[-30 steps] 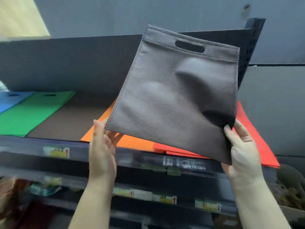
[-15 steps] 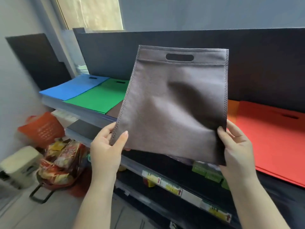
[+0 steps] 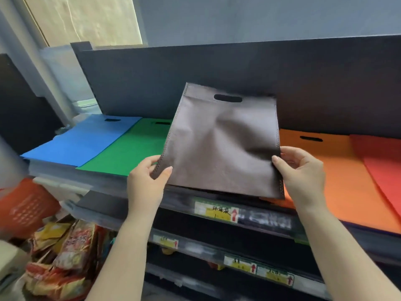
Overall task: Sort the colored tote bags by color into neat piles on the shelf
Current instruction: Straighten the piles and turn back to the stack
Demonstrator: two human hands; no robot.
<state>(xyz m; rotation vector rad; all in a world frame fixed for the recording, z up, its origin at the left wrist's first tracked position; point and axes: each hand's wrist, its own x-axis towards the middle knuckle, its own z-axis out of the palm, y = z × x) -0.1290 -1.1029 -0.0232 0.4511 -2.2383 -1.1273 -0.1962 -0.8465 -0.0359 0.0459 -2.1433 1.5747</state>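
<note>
- Brown tote bag (image 3: 221,144) hangs just above the shelf (image 3: 217,205), between green pile (image 3: 130,148) and orange pile (image 3: 338,174), pinched by left hand (image 3: 147,181) and right hand (image 3: 301,170).
- Blue pile (image 3: 80,140) and red pile (image 3: 384,161) already lie sorted; this bag is likely next down.

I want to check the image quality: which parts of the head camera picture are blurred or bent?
Head view: the brown tote bag and both hands are sharp; the orange basket at the left edge is smeared by blur; the price labels are partly unreadable; the shelf back panel looks tilted by the wide-angle lens.
</note>
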